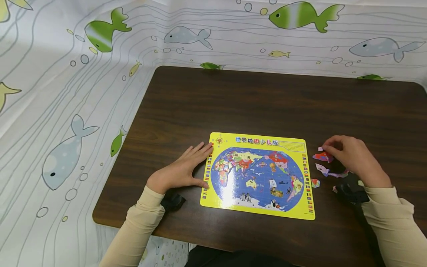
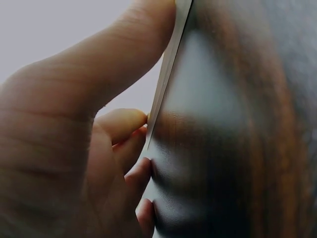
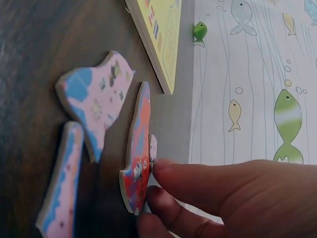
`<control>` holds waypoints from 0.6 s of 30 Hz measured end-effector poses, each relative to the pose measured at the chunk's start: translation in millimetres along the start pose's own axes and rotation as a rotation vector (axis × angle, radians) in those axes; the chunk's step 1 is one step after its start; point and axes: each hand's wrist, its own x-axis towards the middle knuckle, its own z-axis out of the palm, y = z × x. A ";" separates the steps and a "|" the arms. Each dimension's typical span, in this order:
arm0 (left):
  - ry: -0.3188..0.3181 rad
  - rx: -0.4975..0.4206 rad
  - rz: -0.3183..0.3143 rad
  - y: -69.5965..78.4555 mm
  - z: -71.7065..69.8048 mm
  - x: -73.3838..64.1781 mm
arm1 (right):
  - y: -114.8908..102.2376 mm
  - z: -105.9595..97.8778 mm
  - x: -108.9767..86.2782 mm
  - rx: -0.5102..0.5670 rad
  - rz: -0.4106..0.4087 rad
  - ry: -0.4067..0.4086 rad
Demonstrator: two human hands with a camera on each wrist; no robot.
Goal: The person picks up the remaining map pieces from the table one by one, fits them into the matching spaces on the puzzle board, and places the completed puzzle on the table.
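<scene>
Yellow-bordered rectangular world map puzzle board (image 1: 213, 202) sits flat on the dark brown wood-grain table (image 1: 267, 100), close to the person's side, between the two hands. Blue oval map in the middle, Chinese title and compass rose up top, flag columns down both sides, glare over the lower left. Left hand (image 1: 181, 170) is at the board's left side: fingers spread wide, thumb well apart from them, fingertips on the border, no grip visible; left wrist view has the thumb against the board's thin edge. Right hand (image 1: 358, 159) is off the board's right side, thumb and fingers curled, tips nearly together at a small pale pink puzzle piece (image 1: 320, 149). Can't tell if it's pinched or just touched; the tips partly block it. Red-and-blue puzzle piece (image 1: 322, 157) is right beside it, near the same fingertips. Toward the person: a broad pink-and-blue puzzle piece (image 3: 101, 96), and next to it a long narrow pink-and-blue puzzle strip (image 3: 63, 178), partly under the right hand in the head view. A small multicoloured puzzle piece (image 1: 315, 183) lies just beside the board's right edge. White fish-print cloth (image 1: 233, 55) hangs behind the table.
</scene>
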 end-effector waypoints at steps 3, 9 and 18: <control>0.002 0.005 -0.004 0.1 -0.1 0.2 | 1.4 -1.5 0.5 -0.005 0.004 -0.020; -0.001 0.008 -0.010 0.3 -0.7 -0.2 | 4.4 0.9 1.0 -0.044 -0.126 0.060; 0.001 0.000 -0.011 0.7 -0.4 -0.4 | 4.5 3.8 0.7 -0.064 -0.259 0.128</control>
